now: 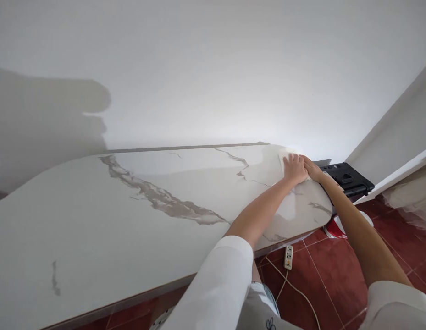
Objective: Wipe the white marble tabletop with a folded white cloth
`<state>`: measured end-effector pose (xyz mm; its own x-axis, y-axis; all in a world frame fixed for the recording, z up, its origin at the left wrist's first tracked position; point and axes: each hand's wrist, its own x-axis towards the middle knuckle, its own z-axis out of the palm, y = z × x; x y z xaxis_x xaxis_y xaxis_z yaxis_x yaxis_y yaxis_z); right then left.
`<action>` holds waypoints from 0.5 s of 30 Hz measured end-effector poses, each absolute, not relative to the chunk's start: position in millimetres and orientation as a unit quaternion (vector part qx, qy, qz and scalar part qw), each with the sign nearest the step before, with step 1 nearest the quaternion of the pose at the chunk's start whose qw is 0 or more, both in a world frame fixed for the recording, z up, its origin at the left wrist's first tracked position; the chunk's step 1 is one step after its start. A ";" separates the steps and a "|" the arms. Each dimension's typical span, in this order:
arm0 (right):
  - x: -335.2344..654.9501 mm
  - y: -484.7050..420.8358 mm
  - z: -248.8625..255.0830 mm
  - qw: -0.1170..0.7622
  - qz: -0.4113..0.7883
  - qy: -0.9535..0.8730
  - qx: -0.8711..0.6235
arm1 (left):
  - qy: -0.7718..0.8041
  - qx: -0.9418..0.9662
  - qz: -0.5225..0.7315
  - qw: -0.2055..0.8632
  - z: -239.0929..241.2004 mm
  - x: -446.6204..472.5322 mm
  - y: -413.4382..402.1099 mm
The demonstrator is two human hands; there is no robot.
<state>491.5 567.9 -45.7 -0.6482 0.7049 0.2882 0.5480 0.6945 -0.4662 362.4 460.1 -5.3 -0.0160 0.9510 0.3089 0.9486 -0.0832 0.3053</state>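
A pale cloth (pixel 282 161) lies on the white marble-patterned tabletop (pixel 185 183), near its far right end by the wall. Pressing down on it is my left hand (pixel 295 169), its fingers bent over the cloth. My right hand (pixel 312 169) sits close against the left one, on the cloth's right part, with its fingers reaching toward the left hand. Much of the cloth is hidden under both hands, and the right fingertips are partly covered.
A white wall (pixel 199 73) runs behind the table. Beyond the table's right end is a black case-like object (pixel 348 178). On the red tiled floor (pixel 323 275) lie a power strip (pixel 288 257) with a cord and a red and white item (pixel 336 228).
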 end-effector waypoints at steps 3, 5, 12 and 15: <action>475.4 588.7 -46.3 0.222 0.148 -0.896 -0.356 | 0.676 0.699 0.231 -0.001 -5.9 346.6 477.2; 466.6 601.5 -47.4 0.220 0.123 -0.903 -0.349 | 0.676 0.699 0.235 -0.005 -6.3 337.0 487.1; 434.1 612.2 -41.6 0.206 0.036 -0.905 -0.371 | 0.675 0.702 0.227 0.002 -8.0 309.0 510.1; 411.6 583.6 -21.7 0.241 -0.013 -0.885 -0.398 | 0.674 0.702 0.232 0.000 -8.4 295.0 508.6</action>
<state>411.6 583.6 -21.7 -0.5675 0.6977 0.4372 0.7098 0.6836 -0.1697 295.0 508.6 -8.4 -0.0151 0.9454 0.3256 0.9456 -0.0923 0.3119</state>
